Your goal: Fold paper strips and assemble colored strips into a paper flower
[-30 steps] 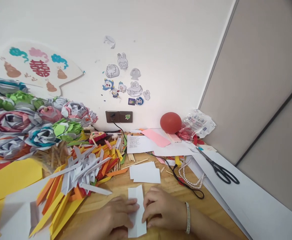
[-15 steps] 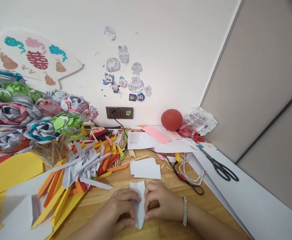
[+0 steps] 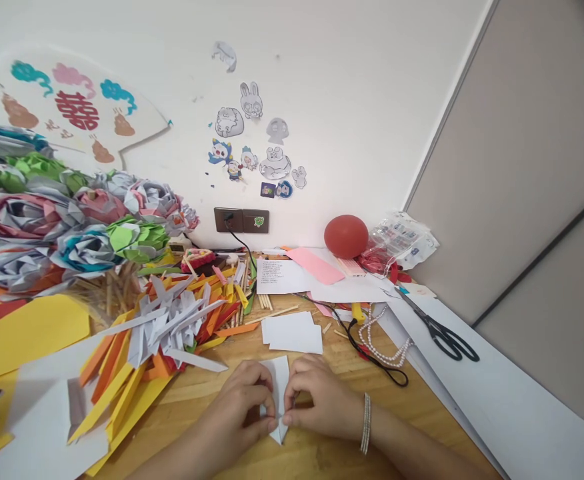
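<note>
A small white sheet of paper (image 3: 281, 369) lies on the wooden table, a lengthwise crease along it and its near end narrowed to a point. My left hand (image 3: 249, 405) pinches the paper's left edge between thumb and curled fingers. From the other side, my right hand (image 3: 318, 395) grips the right edge with thumb and fingertips. Both thumbs almost meet over the lower part of the sheet, and the fingers hide much of its middle. Just beyond my hands lie flat blank white paper slips (image 3: 293, 333).
Folded white paper strips (image 3: 172, 320) heap over orange and yellow ones to the left, below paper flowers (image 3: 92, 250). Black scissors (image 3: 447, 337) rest on white sheets at right. A bead string (image 3: 372, 340), a black cable (image 3: 367, 357) and a red balloon (image 3: 346, 236) are farther back.
My fingers have drawn closer together, with both thumbs now near the middle of the paper's lower part. The paper's near end looks shorter and more pointed. The view has shifted slightly.
</note>
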Demonstrator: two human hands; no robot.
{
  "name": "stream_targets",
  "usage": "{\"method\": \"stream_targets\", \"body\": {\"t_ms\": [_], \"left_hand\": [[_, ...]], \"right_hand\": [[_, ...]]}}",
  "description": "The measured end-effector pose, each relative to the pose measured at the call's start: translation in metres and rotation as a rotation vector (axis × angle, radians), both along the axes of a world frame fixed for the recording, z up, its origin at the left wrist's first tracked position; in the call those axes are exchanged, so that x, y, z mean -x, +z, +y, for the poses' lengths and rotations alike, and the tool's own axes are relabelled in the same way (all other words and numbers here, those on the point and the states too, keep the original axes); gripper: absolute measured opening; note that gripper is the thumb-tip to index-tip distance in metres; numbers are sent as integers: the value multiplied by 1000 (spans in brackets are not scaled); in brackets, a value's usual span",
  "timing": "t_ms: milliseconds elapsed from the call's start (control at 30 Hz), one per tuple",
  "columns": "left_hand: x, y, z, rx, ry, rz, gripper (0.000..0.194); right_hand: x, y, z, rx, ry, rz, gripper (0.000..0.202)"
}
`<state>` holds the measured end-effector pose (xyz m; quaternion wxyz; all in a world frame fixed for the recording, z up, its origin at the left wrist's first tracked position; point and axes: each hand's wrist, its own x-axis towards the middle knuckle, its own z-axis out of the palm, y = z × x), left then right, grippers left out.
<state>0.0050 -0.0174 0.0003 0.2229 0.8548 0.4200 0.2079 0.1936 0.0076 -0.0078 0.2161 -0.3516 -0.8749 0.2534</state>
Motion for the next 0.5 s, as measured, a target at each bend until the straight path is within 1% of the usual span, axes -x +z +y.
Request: {"method": "stream_targets", "body": {"t_ms": [300,500], "left_hand": [[-6,1,-3,-31,59,-1,12],[-7,4,-5,-33,92,-13,5]], "right_hand": [[3,1,-7,-10,-57,-44,15],[3,2,-11,-44,-66,-62,11]]}}
